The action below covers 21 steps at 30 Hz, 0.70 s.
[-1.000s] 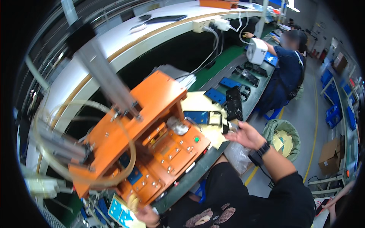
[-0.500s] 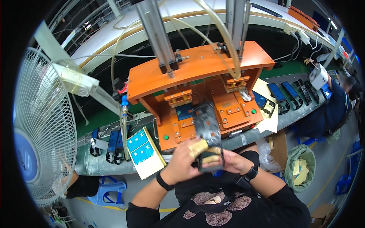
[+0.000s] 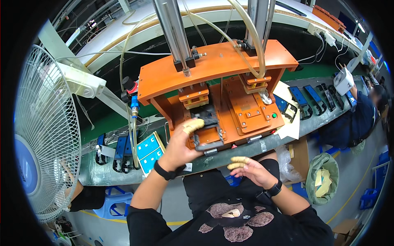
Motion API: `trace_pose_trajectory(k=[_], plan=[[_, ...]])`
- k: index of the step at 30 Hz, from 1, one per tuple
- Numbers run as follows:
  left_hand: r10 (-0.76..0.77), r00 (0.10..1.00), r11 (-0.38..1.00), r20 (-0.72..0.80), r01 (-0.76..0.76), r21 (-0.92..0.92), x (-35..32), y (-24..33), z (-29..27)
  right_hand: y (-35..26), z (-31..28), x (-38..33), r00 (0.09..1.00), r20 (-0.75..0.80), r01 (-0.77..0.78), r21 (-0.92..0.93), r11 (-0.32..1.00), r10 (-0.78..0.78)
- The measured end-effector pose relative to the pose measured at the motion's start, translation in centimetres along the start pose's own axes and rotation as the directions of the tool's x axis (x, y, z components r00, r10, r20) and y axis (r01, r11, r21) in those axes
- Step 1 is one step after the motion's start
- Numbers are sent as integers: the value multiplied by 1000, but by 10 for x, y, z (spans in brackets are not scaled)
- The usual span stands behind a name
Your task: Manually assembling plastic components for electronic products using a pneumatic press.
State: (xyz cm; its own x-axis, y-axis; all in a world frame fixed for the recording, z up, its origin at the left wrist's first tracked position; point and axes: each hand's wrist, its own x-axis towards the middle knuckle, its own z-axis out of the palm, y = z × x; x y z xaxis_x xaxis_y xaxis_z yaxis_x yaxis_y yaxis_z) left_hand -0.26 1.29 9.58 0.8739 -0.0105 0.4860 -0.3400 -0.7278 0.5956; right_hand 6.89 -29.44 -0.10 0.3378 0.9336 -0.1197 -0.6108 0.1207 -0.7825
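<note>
A black plastic frame with an open window at its near end lies over the left bed of the orange press, slightly blurred. My left hand, with tan finger covers on its fingertips, grips the frame along its left side. Below the press's front edge, my right hand hovers over my lap, empty, its covered fingers stretched leftward and apart from the thumb. Above the frame's far end hangs the left press head. The right bed carries an orange plate with small blocks.
A sheet with blue film pieces lies left of the press. Black frames with blue panels stand farther left and right. A white fan is at far left, a lined bin at lower right. Another person sits far right.
The black frame has gone from in front of my body, between both hands, forward onto the left bed. My right hand has let go and drawn back toward me.
</note>
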Motion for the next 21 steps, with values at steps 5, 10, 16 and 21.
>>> trace_pose_trajectory(k=[5,10,16,21], plan=[[149,987,981,53,-141,-132,-22,45,49,-23,32,32,977,193,11,394,919,-95],[115,985,964,126,-80,-255,-13,38,29,-14,19,35,970,213,-24,555,832,-114],[-133,974,910,182,47,412,7,-36,-15,-10,16,19,988,123,30,448,893,-95],[-153,965,936,214,73,344,13,-45,-16,3,9,14,991,118,11,430,903,-68]])
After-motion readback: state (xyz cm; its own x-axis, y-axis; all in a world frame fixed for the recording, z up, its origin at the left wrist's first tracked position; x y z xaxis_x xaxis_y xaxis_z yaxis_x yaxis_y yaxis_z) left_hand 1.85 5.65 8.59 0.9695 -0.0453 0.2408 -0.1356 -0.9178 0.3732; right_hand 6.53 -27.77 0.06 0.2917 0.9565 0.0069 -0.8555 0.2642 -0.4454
